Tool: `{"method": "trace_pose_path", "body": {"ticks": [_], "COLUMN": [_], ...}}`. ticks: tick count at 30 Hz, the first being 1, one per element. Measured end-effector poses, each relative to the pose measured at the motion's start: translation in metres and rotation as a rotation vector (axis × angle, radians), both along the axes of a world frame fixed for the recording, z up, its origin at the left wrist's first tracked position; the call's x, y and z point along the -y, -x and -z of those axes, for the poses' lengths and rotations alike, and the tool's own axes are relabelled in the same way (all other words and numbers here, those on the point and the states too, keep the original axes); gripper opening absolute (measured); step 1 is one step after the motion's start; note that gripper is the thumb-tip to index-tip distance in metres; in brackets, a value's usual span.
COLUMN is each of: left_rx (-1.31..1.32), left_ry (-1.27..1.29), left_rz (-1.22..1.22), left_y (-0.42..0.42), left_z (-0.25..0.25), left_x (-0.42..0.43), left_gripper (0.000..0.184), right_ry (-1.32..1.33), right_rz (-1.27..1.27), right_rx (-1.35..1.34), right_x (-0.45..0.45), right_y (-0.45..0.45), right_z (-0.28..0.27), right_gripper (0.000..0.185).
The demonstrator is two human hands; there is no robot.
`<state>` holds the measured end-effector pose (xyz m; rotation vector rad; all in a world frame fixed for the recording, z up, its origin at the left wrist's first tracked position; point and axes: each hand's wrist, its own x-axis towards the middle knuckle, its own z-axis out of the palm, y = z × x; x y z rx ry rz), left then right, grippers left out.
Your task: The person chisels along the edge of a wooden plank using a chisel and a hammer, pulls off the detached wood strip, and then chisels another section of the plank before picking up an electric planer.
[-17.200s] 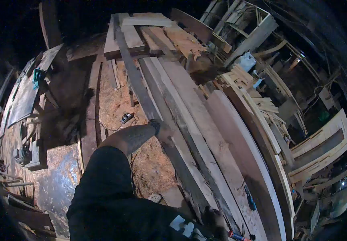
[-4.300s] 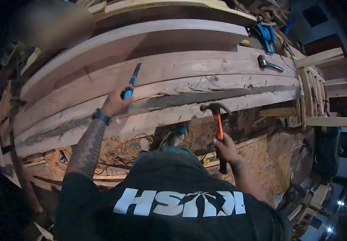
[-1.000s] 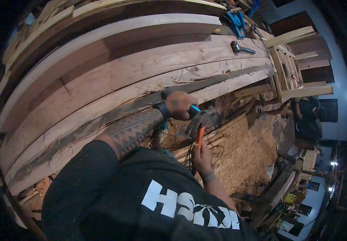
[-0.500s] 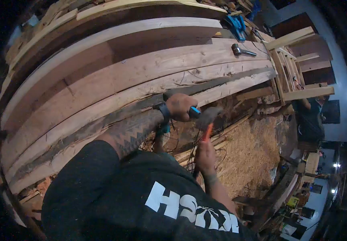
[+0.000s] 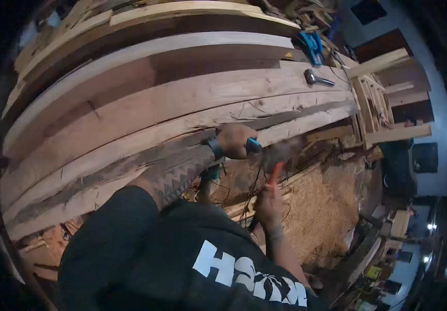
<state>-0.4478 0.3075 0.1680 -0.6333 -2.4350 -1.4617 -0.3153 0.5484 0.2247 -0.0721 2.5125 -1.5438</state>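
Observation:
My left hand (image 5: 235,140) is wrapped round a chisel (image 5: 253,145), whose blue and black handle end sticks out on the right of the fist. Its blade is hidden by the hand and the dim light. That fist rests at the near edge of a long, rough-edged timber plank (image 5: 296,124). My right hand (image 5: 269,207) grips a hammer (image 5: 275,175) by its orange handle. Blurred by motion, the grey hammer head is just right of the chisel's handle end, with a small gap between them.
On the planks lies a metal tool with a dark handle (image 5: 319,79), near a blue tool (image 5: 311,47). A wooden frame (image 5: 371,101) stands at the right end. Sawdust (image 5: 319,207) covers the floor. More boards (image 5: 182,13) are stacked on the far side.
The hammer has shifted slightly right, away from the chisel's handle end, and its head is more blurred. My left hand keeps its grip on the chisel. The whole view has moved a little.

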Motion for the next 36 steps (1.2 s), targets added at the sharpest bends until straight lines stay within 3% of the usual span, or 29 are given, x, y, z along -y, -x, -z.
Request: {"method": "trace_pose_path", "body": {"ticks": [2, 4, 6, 8, 9, 14, 16, 19, 21, 24, 29, 30, 32, 35, 36], "left_rx": [0.036, 0.053, 0.014, 0.008, 0.010, 0.047, 0.057, 0.018, 0.040, 0.075, -0.021, 0.069, 0.361, 0.526, 0.522], "left_ry": [-0.004, 0.029, 0.033, 0.045, 0.054, 0.036, 0.035, 0.016, 0.025, 0.070, 0.137, 0.157, 0.272, 0.325, 0.380], "left_rz": [0.005, 0.003, -0.018, -0.023, -0.021, -0.025, -0.006, 0.006, 0.027, 0.044, -0.005, -0.013, -0.019, 0.056, 0.054], "left_y": [-0.005, -0.004, -0.001, -0.005, -0.004, -0.010, -0.004, 0.000, -0.003, 0.003, 0.014, 0.030, 0.084, 0.158, 0.150], "left_z": [-0.007, -0.006, -0.003, 0.004, 0.006, -0.003, -0.002, 0.000, -0.002, -0.014, -0.002, -0.008, -0.007, 0.033, 0.020], "left_x": [0.003, 0.001, 0.001, 0.000, -0.002, 0.002, 0.004, 0.006, 0.006, 0.018, -0.006, -0.012, -0.037, -0.049, -0.053], "left_gripper": [0.020, 0.023, 0.024, 0.024, 0.024, 0.022, 0.023, 0.022, 0.022, 0.021, 0.020, 0.022, 0.034, 0.068, 0.063], "right_ry": [0.289, 0.524, 0.123, -0.411, -0.461, -0.158, 0.247, 0.348, -0.464, -0.142, 0.051, 0.056, 0.035, -0.189, -0.273], "right_rz": [0.079, 0.037, -0.209, -0.277, -0.200, -0.178, -0.150, -0.221, -0.351, -0.131, -0.027, -0.018, -0.044, -0.026, -0.075], "right_rx": [-0.016, -0.200, -0.453, -0.359, -0.185, -0.183, -0.258, -0.398, -0.517, 0.026, 0.145, 0.177, 0.183, 0.076, 0.020], "right_x": [0.002, -0.005, -0.034, -0.023, 0.011, -0.030, -0.025, -0.023, -0.006, -0.007, -0.044, -0.053, -0.070, -0.054, -0.060], "right_y": [-0.010, -0.008, -0.007, -0.005, 0.007, -0.017, -0.019, -0.001, 0.012, 0.006, -0.022, -0.023, -0.026, -0.035, -0.038], "right_z": [-0.041, -0.076, -0.035, 0.016, 0.016, -0.012, -0.035, -0.008, 0.020, 0.035, 0.033, 0.037, 0.051, 0.019, 0.016], "right_gripper": [0.030, 0.032, 0.030, 0.027, 0.026, 0.026, 0.028, 0.031, 0.034, 0.033, 0.029, 0.030, 0.030, 0.038, 0.029]}}
